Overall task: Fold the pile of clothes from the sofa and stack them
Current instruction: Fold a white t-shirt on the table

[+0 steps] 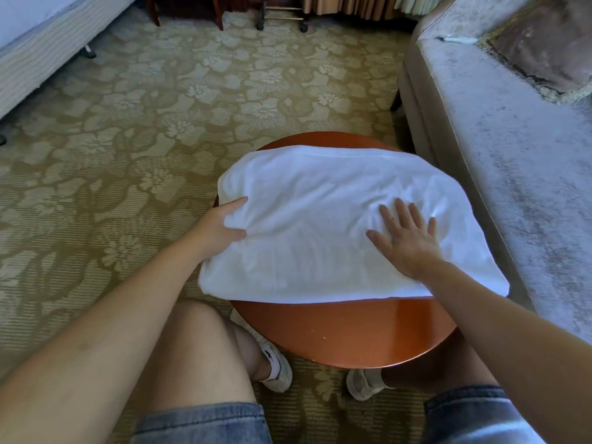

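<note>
Lying folded on the round wooden counter (352,334), a white towel (320,219) covers most of the far part of the top, and its left and right ends hang past the rim. The left hand (221,225) is at the towel's left edge, with thumb and fingers curled around a bunched fold of the cloth. The right hand (407,238) lies flat on the right half of the towel, palm down with its fingers straight and spread, holding nothing. Small creases in the fabric run out from under its fingertips.

The near part of the counter is bare, glossy reddish wood. A grey sofa (512,155) stands just beside the counter on the right, with a brownish cushion (544,46) at its far end and a white pen-like object (456,40) near it. A patterned carpet (128,123) covers the floor, and the corner of a bed (41,43) shows at the upper left. The person's bare knees, denim shorts (205,424) and pale shoes (278,366) are visible at the bottom.
</note>
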`<action>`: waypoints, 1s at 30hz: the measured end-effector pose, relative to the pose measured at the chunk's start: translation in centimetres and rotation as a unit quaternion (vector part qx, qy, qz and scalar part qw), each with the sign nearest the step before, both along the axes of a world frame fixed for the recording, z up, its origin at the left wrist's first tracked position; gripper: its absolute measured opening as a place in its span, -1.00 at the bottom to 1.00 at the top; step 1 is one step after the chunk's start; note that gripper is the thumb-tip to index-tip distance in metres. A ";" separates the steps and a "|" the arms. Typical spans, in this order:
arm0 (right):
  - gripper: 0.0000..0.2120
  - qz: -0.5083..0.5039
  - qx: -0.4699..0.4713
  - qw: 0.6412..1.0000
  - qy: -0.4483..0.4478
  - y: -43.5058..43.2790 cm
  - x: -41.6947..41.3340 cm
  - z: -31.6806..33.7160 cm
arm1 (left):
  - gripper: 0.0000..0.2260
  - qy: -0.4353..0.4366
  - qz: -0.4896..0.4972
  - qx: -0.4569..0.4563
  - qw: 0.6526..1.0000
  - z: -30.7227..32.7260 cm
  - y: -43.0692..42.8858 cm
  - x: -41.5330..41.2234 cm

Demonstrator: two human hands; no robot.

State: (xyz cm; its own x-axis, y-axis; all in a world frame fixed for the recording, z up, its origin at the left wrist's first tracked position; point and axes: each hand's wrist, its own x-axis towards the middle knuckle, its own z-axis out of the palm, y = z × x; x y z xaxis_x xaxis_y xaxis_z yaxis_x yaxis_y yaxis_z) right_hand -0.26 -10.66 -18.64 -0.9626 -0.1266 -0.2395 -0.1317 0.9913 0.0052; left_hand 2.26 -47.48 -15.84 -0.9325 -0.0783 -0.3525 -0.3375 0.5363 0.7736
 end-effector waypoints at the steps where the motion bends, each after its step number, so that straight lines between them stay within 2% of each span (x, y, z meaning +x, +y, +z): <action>1: -0.24 0.001 -0.002 1.000 -0.002 -0.5 0.1 0.1 | -0.46 -0.004 0.007 0.018 1.000 0.3 -0.5 0.2; 3: -0.26 0.002 -0.009 1.000 -0.007 -1.9 0.3 0.1 | -0.53 -0.015 0.029 0.023 0.999 1.0 -1.6 0.6; 6: -0.26 0.004 -0.016 1.000 -0.024 -4.3 0.3 0.3 | -0.53 -0.026 0.081 0.036 0.996 2.5 -3.3 1.1; 10: -0.24 0.028 -0.055 0.996 -0.059 -7.1 0.3 1.4 | -0.51 -0.014 0.155 0.116 0.981 5.5 -4.0 1.6; 12: -0.27 0.008 -0.121 0.992 -0.038 -7.6 0.7 2.3 | -0.51 0.006 0.168 0.167 0.971 7.6 -3.9 1.7; 15: -0.39 -0.037 -0.213 0.974 0.062 -7.1 1.6 3.7 | -0.51 0.016 0.138 0.183 0.973 10.5 -3.0 1.4; 17: -0.47 -0.095 -0.294 0.947 0.081 -5.7 2.1 4.6 | -0.49 0.013 0.103 0.164 0.981 12.4 -1.3 1.1; 20: -0.59 -0.220 -0.405 0.887 0.038 -2.5 2.2 5.9 | -0.42 -0.003 0.065 0.130 0.989 14.4 1.8 0.1; 24: -0.67 -0.295 -0.466 0.834 -0.016 1.6 2.7 5.9 | -0.35 -0.013 0.012 0.049 0.999 15.5 7.7 -1.7; 27: -0.56 -0.321 -0.528 0.779 -0.103 3.4 3.4 5.1 | -0.33 -0.030 -0.037 -0.029 0.998 14.6 13.2 -2.9; 30: -0.51 -0.327 -0.606 0.713 -0.131 4.6 3.5 4.8 | -0.24 -0.033 -0.074 -0.112 0.990 12.9 18.4 -3.8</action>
